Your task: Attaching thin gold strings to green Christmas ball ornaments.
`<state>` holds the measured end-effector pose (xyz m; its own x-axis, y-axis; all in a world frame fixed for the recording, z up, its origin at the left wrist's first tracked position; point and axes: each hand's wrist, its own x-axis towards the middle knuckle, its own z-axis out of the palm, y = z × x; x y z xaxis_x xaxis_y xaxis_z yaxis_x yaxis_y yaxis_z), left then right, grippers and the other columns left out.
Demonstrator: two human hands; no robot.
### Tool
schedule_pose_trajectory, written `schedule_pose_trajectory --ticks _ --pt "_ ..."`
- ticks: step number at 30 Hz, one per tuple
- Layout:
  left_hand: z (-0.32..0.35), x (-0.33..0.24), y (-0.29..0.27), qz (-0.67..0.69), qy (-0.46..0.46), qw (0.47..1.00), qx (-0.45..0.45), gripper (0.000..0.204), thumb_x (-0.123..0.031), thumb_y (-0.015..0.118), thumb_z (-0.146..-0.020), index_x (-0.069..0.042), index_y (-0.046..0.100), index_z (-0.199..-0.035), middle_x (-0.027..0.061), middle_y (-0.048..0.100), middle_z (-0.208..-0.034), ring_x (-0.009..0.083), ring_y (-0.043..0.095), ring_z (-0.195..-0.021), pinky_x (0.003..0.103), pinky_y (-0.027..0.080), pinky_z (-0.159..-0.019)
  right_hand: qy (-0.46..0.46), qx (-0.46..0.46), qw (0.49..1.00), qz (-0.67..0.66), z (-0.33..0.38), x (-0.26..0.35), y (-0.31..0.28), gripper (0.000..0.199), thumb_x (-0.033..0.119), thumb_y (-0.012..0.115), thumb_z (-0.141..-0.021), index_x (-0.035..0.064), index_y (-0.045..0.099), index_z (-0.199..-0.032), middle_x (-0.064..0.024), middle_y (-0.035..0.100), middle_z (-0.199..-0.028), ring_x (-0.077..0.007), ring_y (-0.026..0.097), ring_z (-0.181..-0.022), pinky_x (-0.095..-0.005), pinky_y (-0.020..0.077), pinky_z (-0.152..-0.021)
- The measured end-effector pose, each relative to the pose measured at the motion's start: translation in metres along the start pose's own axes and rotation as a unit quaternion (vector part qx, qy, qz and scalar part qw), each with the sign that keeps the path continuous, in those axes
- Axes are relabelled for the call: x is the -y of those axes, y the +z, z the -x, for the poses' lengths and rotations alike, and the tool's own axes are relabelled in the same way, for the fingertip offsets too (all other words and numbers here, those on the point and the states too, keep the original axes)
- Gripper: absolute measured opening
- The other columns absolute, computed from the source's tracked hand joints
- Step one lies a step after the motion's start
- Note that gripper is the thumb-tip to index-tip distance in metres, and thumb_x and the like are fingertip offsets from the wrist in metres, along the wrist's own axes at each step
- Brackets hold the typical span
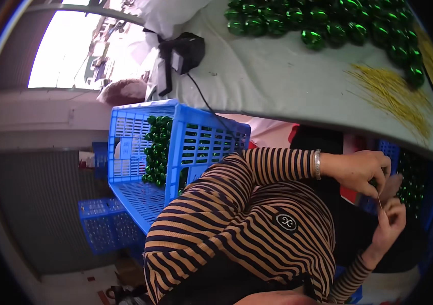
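Note:
At the right, my left hand, with a silver bracelet at the wrist, is closed with its fingertips pinching a thin gold strand. Just below it, my right hand has thumb and finger pressed together on the strand's other end. A bit of shiny green shows between the left fingers; whether that is a bauble in the hand or one behind it, I cannot tell. Beyond both hands, a blue crate holds several small green baubles. Loose yellow-gold strands lie in a bunch on the cloth-covered table above.
Many shiny green baubles cover the table's far side. A blue plastic crate left of my arm holds green baubles. A black bag-like thing with a cable lies at the table's left end. More blue crates stand behind.

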<state>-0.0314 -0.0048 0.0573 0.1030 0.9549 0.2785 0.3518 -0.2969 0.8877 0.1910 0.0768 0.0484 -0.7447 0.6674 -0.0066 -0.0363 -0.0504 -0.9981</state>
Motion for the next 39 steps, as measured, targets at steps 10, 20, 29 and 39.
schedule_pose_trajectory --ticks 10,20,29,39 --pt "-0.037 -0.015 -0.020 -0.074 0.095 0.984 -0.129 0.015 -0.016 0.070 -0.071 -0.013 0.069 -0.086 0.0102 0.054 -0.102 0.0279 0.051 -0.101 0.037 0.043 -0.084 -0.083 -0.047 0.987 0.129 -0.045 0.056 -0.051 0.025 -0.012 0.054 -0.077 0.0049 0.037 -0.071 -0.0051 0.045 -0.079 -0.0119 0.042 -0.074 -0.0212 0.0360 -0.066" --pt "0.015 0.034 -0.171 -0.538 -0.073 0.731 -0.414 0.049 -0.016 0.072 -0.070 -0.008 0.054 -0.115 0.0134 0.054 -0.112 0.0307 0.046 -0.110 0.042 0.039 -0.089 -0.099 -0.131 0.931 0.326 -0.110 0.087 -0.033 0.010 0.004 0.061 -0.084 -0.0023 0.062 -0.092 -0.0001 0.058 -0.084 -0.0080 0.052 -0.077 -0.0199 0.0416 -0.070" --pt "0.036 0.054 -0.177 -0.398 -0.158 0.834 -0.349 0.051 -0.018 0.071 -0.071 -0.007 0.054 -0.118 0.0114 0.058 -0.112 0.0266 0.054 -0.103 0.035 0.042 -0.089 -0.197 0.009 0.752 0.629 -0.203 -0.005 0.050 0.015 0.013 0.052 -0.074 0.0033 0.063 -0.074 -0.0157 0.061 -0.078 -0.0327 0.060 -0.078 -0.0420 0.0498 -0.070" --pt "0.055 0.028 -0.114 0.583 -0.084 0.790 -0.171 0.074 -0.038 0.066 -0.081 -0.003 0.032 -0.136 0.0195 0.045 -0.121 0.0307 0.048 -0.105 0.037 0.041 -0.090 -0.185 -0.042 0.873 0.448 -0.208 0.013 0.052 0.007 0.015 0.060 -0.066 0.0118 0.065 -0.068 -0.0108 0.063 -0.068 -0.0321 0.060 -0.066 -0.0405 0.0475 -0.059"
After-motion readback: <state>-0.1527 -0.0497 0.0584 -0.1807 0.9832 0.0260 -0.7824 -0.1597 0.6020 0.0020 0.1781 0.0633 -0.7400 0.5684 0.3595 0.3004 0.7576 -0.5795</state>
